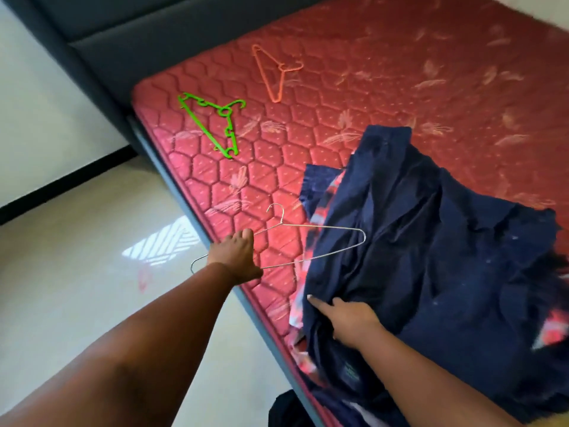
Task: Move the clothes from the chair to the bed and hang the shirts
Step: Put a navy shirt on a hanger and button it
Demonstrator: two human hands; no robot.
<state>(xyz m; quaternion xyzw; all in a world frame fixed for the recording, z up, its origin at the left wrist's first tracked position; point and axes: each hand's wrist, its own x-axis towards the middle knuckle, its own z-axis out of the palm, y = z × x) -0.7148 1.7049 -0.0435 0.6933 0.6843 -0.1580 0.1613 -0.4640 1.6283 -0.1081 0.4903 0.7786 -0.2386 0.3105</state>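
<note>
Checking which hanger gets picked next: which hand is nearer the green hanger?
Left. The left hand, gripping the wire hanger, lies just below the green hanger; the right hand rests further off on the navy shirt.

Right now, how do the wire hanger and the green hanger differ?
The wire hanger is thin bare metal, gripped by the left hand; the green hanger is thicker notched plastic, lying untouched on the mattress. The wire hanger reaches the navy shirt; the green hanger lies apart. Both are triangular with a hook.
</note>
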